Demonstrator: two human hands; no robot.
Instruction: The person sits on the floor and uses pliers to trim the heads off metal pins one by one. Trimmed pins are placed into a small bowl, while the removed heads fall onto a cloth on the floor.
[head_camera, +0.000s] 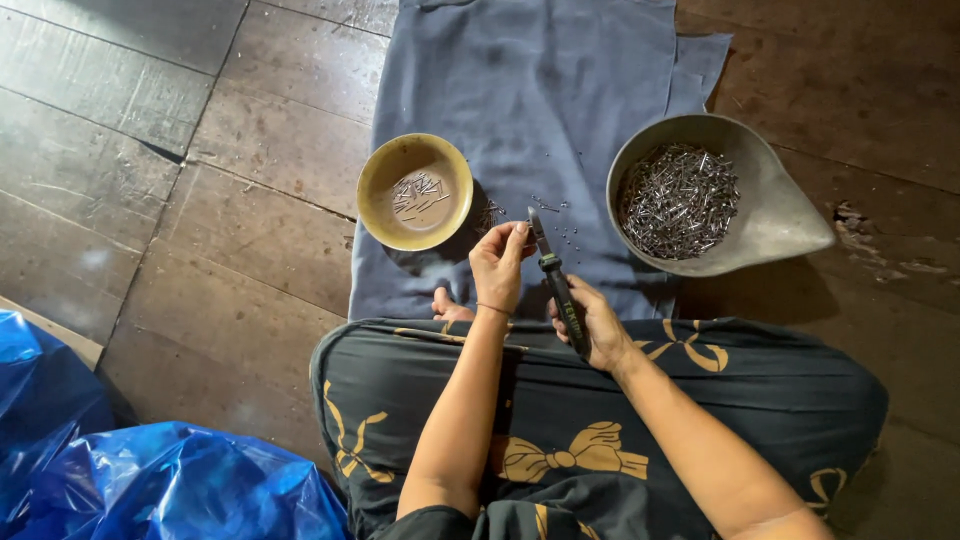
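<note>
A person seated on a wooden floor (240, 230) works over a grey cloth (540, 110); the right hand (595, 325) grips a dark-handled knife (555, 285), blade pointing away, while the left hand (500, 262) pinches something tiny at the blade tip, too small to identify. At the cloth's left edge a yellow bowl (415, 190) holds a few small metal pins; at its right edge a grey scoop-shaped pan (775, 215) holds a thick heap of them. Loose pins lie on the cloth between the two. Blue plastic bags (170, 480) fill the floor's near-left corner, with bare boards beyond both containers
</note>
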